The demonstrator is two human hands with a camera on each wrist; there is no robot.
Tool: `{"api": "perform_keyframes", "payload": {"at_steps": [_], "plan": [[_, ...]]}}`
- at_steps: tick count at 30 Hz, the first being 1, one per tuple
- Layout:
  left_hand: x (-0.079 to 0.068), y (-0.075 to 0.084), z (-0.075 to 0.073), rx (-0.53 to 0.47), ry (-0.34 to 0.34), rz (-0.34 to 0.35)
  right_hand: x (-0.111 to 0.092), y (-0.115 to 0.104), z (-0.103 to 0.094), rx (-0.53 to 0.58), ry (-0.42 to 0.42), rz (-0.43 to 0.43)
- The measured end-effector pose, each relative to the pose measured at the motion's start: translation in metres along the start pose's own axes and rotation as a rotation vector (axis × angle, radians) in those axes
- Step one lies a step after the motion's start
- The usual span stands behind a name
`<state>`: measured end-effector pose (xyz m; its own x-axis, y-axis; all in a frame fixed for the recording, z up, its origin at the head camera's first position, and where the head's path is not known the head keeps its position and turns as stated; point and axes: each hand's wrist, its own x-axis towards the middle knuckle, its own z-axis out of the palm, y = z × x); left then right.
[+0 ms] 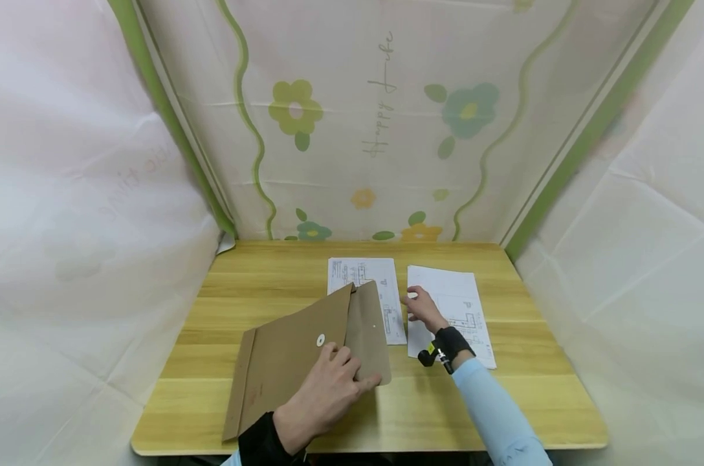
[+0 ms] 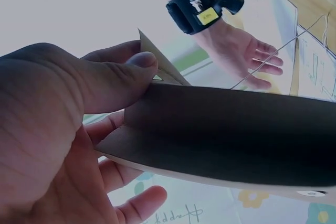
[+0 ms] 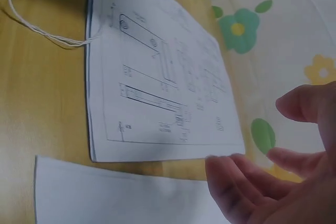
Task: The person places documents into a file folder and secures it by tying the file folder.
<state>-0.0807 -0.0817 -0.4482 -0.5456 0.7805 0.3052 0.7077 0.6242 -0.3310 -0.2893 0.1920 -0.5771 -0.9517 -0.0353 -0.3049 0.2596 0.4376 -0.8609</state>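
My left hand (image 1: 331, 387) pinches the opening of the envelope (image 1: 296, 346), left of lower centre; my right hand (image 1: 425, 309), empty, fingers loosely parted, is near the papers (image 1: 459, 291) right of centre.

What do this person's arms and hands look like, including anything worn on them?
The left hand and right hand wear no gloves. Each wrist has a black band, left band and right band. The right one carries a small black device and a yellow label, its marks too small to read. The sleeves are light blue.
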Motion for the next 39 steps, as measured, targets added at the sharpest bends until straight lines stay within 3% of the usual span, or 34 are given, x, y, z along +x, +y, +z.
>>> {"api": "perform_keyframes", "payload": {"at_steps": [13,21,39], "plan": [[-0.002,-0.001,0.0,-0.001,0.007,-0.01,0.007,-0.003,0.028,-0.21,0.058,-0.03],[-0.002,-0.001,0.002,-0.02,0.003,-0.01,0.015,-0.004,0.044,-0.382,0.099,0.004],[-0.002,0.001,0.002,-0.014,0.055,-0.025,0.023,0.004,0.06,-0.569,0.225,0.043]]}}
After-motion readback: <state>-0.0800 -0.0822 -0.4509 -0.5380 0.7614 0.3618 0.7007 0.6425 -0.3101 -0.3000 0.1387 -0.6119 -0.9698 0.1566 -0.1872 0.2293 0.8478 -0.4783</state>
